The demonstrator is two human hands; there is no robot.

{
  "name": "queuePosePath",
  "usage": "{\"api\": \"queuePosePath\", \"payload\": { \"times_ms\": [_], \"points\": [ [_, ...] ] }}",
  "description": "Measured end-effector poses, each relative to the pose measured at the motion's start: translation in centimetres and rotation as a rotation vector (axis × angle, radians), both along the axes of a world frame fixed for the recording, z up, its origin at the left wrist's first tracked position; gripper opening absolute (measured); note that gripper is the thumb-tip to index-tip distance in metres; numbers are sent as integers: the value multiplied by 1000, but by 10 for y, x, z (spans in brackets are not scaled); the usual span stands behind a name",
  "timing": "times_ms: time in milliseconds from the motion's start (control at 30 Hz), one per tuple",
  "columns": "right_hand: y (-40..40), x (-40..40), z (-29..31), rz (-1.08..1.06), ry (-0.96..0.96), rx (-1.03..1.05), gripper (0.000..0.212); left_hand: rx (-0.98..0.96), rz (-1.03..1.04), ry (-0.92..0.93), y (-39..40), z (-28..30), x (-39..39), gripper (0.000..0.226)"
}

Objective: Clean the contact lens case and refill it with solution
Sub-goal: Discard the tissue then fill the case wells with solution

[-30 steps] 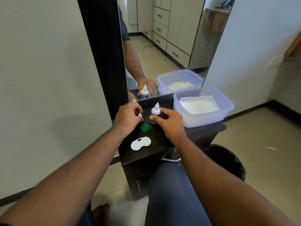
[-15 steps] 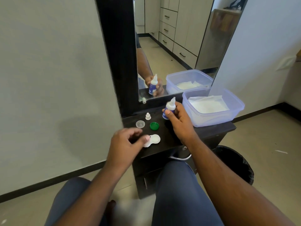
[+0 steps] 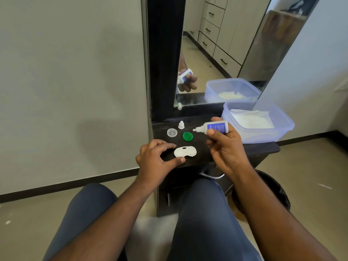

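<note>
1. Contact lens case (image 3: 185,151), white, both wells uncapped, lies flat near the front edge of the dark table (image 3: 205,147), long axis running left to right across the frame.
2. Left hand (image 3: 156,161) sits at the case's left end; its fingers (image 3: 179,160) are loosely curled, thumb tip at the case's lower left rim; a firm grip cannot be confirmed.
3. Right hand (image 3: 224,146) grips the solution bottle (image 3: 214,127), tipped roughly horizontal, nozzle pointing left, above and right of the case.
4. Green cap (image 3: 187,136), clear cap (image 3: 172,132) and small white bottle cap (image 3: 181,125) lie behind the case, apart from one another.
5. Plastic container (image 3: 263,134) occupies the table's right end.
</note>
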State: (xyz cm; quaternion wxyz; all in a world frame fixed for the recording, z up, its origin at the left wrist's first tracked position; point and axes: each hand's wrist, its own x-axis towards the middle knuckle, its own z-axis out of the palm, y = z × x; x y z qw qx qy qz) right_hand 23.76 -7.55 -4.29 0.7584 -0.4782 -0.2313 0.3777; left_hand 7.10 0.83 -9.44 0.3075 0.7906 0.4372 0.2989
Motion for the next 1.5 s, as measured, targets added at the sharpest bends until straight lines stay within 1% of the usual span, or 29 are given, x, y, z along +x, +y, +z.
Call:
{"api": "queuePosePath", "payload": {
  "times_ms": [67, 100, 167, 200, 233, 300, 367, 433, 500, 600, 667, 733, 800, 867, 1033, 1133, 1233, 1400, 1500],
  "points": [
    [1, 1, 6, 47, 13, 10, 34, -3, 0, 9, 0, 0, -1, 54],
    [2, 1, 9, 63, -32, 5, 34, 11, -6, 43, -1, 1, -1, 58],
    [4, -1, 13, 61, -122, 14, 25, 50, -27, 119, 0, 3, -1, 63],
    [5, -2, 14, 55, -119, 22, 21, 55, -38, 136, 0, 4, -2, 62],
    [7, -3, 13, 44, -99, 16, 22, 48, -44, 133, 0, 5, -1, 58],
    [10, -2, 10, 29, -102, -37, 24, 15, -37, 81, 0, 4, 0, 47],
    [10, 1, 8, 17, -143, -75, 15, -21, -11, 13, -1, 0, 1, 42],
    [11, 1, 11, -14, -157, -55, 15, -28, 11, -29, -2, -2, 2, 44],
    [14, -2, 14, -25, -125, -29, 21, -19, 15, -35, -1, -3, 2, 50],
    [22, -7, 9, 50, -130, -101, 34, -19, 4, -35, -1, -2, 3, 52],
    [23, -8, 4, 106, -161, -156, 32, -24, 2, -77, 0, -4, 3, 48],
    [23, -10, 0, 153, -194, -171, 26, -22, 9, -121, -1, -6, 3, 43],
    [23, -14, -5, 175, -217, -130, 18, -12, 13, -159, -1, -10, 4, 41],
    [23, -16, -10, 154, -252, -93, 15, -15, 12, -190, -2, -11, 4, 43],
    [23, -15, -17, 103, -341, -85, 15, 15, 42, -176, -5, -15, 4, 47],
    [24, -14, -20, 101, -389, -110, 20, -42, 76, -195, -7, -14, 4, 43],
    [26, -13, -23, 96, -374, -127, 21, -94, 63, -246, -7, -17, 4, 40],
    [26, -15, -26, 32, -328, -141, 33, -130, 42, -296, -6, -21, 4, 39],
    [25, -17, -24, 31, -319, -150, 30, -129, 47, -298, -5, -21, 5, 42]
  ]
}}
